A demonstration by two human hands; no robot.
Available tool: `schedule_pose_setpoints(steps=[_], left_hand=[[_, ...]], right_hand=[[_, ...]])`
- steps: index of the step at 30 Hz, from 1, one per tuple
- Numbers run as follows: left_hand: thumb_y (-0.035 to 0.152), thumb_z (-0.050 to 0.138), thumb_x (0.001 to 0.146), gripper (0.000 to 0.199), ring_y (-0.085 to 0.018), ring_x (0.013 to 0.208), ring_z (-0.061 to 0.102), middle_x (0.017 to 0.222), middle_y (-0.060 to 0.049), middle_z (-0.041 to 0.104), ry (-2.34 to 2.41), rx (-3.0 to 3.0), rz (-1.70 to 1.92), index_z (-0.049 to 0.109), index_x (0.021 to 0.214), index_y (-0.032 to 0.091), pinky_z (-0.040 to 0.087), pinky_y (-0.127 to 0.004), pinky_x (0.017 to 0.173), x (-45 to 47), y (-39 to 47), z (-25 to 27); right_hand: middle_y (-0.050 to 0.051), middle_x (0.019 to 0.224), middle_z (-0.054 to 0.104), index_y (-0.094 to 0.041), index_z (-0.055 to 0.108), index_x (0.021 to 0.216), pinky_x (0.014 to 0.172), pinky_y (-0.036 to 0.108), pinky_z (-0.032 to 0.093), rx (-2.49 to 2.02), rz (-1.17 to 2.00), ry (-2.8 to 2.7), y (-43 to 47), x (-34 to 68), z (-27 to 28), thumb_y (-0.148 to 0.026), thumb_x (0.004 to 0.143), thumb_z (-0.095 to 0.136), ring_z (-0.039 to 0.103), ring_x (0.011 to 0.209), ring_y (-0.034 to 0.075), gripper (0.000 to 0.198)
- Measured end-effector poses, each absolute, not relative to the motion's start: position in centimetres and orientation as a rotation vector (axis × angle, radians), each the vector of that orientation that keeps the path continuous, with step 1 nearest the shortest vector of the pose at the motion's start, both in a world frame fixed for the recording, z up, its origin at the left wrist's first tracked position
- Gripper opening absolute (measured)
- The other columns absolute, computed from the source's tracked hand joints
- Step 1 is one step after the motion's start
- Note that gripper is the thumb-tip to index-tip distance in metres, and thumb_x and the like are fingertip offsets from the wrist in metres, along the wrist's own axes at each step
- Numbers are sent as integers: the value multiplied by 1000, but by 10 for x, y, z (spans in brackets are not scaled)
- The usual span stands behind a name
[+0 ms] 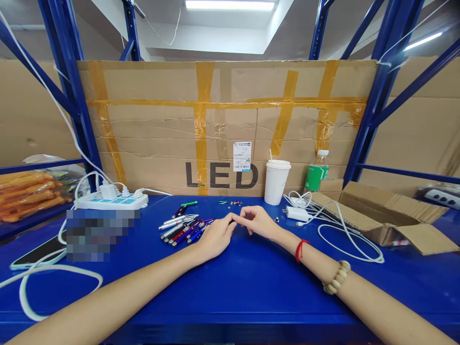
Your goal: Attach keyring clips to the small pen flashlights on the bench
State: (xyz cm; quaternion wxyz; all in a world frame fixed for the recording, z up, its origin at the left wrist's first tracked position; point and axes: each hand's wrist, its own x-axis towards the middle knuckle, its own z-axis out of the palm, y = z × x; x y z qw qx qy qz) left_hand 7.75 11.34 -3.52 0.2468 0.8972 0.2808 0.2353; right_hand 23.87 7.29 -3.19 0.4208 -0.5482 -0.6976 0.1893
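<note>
My left hand (216,235) and my right hand (259,222) meet at the fingertips over the blue table (247,282). Both have their fingers pinched together, and whatever they hold is too small or hidden to make out. Just left of my left hand lies a pile of slim metal pen-like tubes (181,229) in silver, red, purple and blue. Behind them is a green tube (189,203) beside darker ones. Beyond my hands lie small coloured parts (235,202) and a small green piece (222,202). A tiny shiny part (276,219) rests beside my right hand.
A white lidded cup (276,184) and a green-labelled bottle (316,173) stand at the back. At right are a charger (296,213) with white cables and an open cardboard box (384,218). At left lie a power strip (122,201) and a phone (39,254).
</note>
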Motion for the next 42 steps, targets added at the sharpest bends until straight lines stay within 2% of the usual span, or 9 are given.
schedule_pose_setpoints(steps=[14, 25, 42], left_hand=[[34, 25, 85, 22, -8, 57, 41, 61, 5, 46, 776, 2421, 622, 44, 82, 24, 23, -19, 58, 77, 111, -33], [35, 22, 85, 28, -9, 58, 42, 65, 3, 50, 760, 2452, 625, 47, 85, 22, 26, -20, 60, 78, 114, -36], [35, 25, 86, 26, -10, 61, 46, 67, 3, 54, 798, 2464, 623, 47, 85, 23, 29, -20, 60, 79, 114, -34]], right_hand=[[-4, 42, 44, -14, 47, 58, 41, 17, 30, -1367, 505, -1727, 72, 239, -33, -51, 72, 61, 43, 37, 6, 42], [-3, 47, 46, -14, 48, 59, 39, 17, 30, -1370, 494, -1743, 73, 241, -33, -52, 71, 60, 45, 37, 6, 42], [-4, 46, 45, -14, 45, 59, 41, 18, 30, -1382, 506, -1724, 71, 236, -30, -55, 72, 58, 44, 38, 6, 45]])
